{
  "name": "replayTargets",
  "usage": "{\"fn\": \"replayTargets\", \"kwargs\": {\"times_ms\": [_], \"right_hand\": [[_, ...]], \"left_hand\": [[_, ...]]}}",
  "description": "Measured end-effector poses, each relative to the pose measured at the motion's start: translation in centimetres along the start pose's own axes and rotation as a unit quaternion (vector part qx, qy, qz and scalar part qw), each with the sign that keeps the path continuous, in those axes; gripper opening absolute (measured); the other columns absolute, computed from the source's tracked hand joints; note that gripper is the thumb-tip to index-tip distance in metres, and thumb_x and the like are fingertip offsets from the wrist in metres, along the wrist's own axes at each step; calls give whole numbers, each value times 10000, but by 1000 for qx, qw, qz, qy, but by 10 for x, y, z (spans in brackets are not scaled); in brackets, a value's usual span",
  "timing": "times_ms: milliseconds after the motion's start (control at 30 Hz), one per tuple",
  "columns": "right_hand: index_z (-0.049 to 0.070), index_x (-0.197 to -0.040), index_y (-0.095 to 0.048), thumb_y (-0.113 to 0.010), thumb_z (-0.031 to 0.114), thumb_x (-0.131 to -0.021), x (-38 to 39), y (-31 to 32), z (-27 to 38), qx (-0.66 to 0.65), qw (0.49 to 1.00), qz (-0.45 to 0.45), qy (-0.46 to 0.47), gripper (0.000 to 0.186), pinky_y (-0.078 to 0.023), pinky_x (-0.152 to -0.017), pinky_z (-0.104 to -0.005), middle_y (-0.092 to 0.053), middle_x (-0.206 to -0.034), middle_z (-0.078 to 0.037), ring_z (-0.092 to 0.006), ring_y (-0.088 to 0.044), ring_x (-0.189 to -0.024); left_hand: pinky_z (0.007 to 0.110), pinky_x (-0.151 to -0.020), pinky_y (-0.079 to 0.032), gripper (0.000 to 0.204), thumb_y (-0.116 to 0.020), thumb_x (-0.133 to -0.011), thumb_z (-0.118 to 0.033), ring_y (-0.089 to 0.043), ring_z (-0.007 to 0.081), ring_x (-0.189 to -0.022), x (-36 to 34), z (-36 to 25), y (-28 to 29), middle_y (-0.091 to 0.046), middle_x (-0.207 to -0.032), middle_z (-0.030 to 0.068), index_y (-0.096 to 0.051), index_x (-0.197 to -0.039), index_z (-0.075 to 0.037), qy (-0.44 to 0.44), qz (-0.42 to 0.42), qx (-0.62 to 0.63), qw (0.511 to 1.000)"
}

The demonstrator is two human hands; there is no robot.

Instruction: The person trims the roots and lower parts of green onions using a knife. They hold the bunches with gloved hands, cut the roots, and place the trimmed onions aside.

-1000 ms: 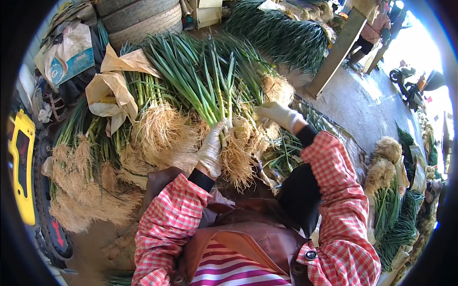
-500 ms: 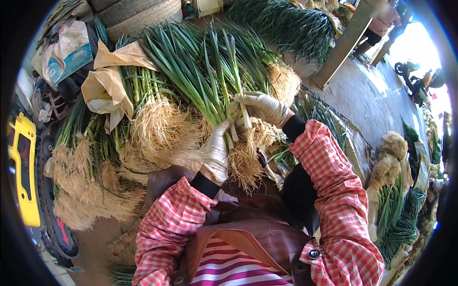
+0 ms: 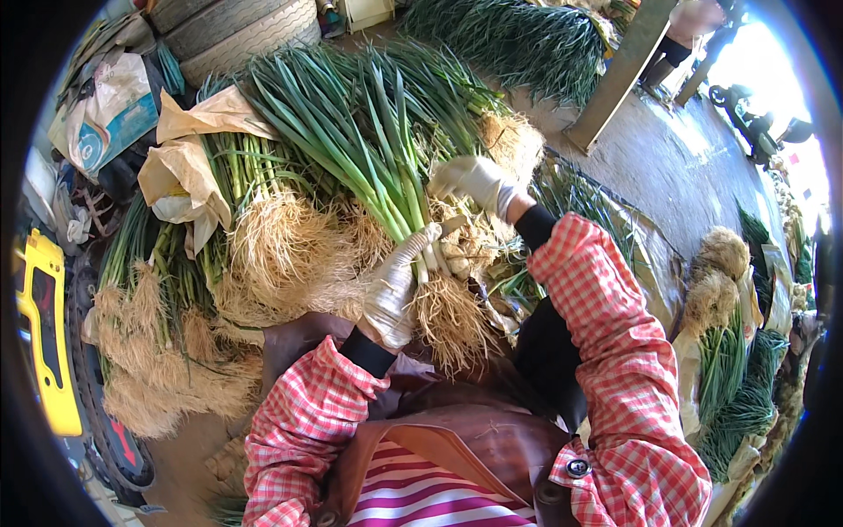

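Observation:
A small bunch of scallions [image 3: 395, 180] stands tilted in front of me, green leaves away from me, pale stringy roots [image 3: 450, 318] toward my lap. My left hand [image 3: 392, 294], in a whitish glove, is closed round the white stem bases just above the roots. Just right of the stems, my gloved right hand [image 3: 474, 183] has its fingers curled downward; whatever they hold, if anything, is hidden. A small brownish flat piece [image 3: 453, 225] shows by my left thumb, its kind unclear.
Piled scallions with matted roots [image 3: 279, 241] lie ahead and left, partly under brown paper [image 3: 180, 171]. Old tyres [image 3: 250, 44] stand at the back, near a metal post [image 3: 619, 79]. A yellow frame [image 3: 46, 334] is at far left. More bundles [image 3: 722, 351] lie at right.
The single stalk my right hand gripped now sits with the bunch in my left hand. My right hand has come away from it slightly; the bunch's roots have shifted a little toward me.

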State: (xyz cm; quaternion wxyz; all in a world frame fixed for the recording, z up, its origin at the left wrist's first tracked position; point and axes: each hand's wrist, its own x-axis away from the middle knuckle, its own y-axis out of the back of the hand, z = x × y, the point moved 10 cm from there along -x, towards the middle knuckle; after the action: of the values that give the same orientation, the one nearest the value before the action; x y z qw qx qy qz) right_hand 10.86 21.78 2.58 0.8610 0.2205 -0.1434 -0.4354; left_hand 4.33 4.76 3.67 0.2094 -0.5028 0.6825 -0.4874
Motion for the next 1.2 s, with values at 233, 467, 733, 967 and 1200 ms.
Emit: {"fn": "replayTargets", "kwargs": {"times_ms": [233, 467, 733, 967, 1200], "right_hand": [[29, -1121, -646, -534, 527, -796, 9, 78, -171, 326, 896, -65, -293, 605, -462, -917, -373, -608, -1166, -224, -337, -601, -1063], [62, -1076, -673, -557, 420, -796, 4, 31, -204, 378, 874, -10, -304, 469, -489, -886, -394, -634, -1119, -195, -331, -604, -1060], [0, -968, -652, -629, 240, -863, 1, 79, -59, 96, 974, -103, -176, 263, -478, -475, -315, -680, -767, -65, -144, -605, -558], [11, -959, -647, -606, 226, -849, 50, -26, 68, 32, 990, 135, 3, 245, -485, -596, -271, -661, -794, -55, -110, -576, -646], [-8, -1033, -651, -595, 263, -898, 62, -39, 61, -52, 975, 209, -64, 307, -514, -667, -276, -674, -843, -48, -107, -628, -727]], "left_hand": [[289, -661, -459, 358, -555, -926, -216, -504, 130, -649, -6, 5, 3, -511, -708, 2, -513, -1162, 49, 12, 19, -14, 1000], [276, -598, -410, 181, -576, -903, -214, -480, 104, -551, 8, -45, -51, -458, -610, -43, -514, -935, -46, -87, 149, 81, 982], [254, -616, -495, 284, -617, -870, -167, -563, 129, -661, -15, -37, 43, -566, -751, 36, -563, -1093, -1, -95, -77, 19, 992], [272, -619, -503, 209, -562, -897, -171, -560, 150, -598, -9, -35, 29, -572, -678, 41, -629, -996, 0, -110, -136, -68, 982], [229, -594, -498, 178, -582, -889, -175, -584, 125, -650, -6, -23, 42, -620, -772, 23, -614, -984, -28, -79, -154, -63, 983]]}}
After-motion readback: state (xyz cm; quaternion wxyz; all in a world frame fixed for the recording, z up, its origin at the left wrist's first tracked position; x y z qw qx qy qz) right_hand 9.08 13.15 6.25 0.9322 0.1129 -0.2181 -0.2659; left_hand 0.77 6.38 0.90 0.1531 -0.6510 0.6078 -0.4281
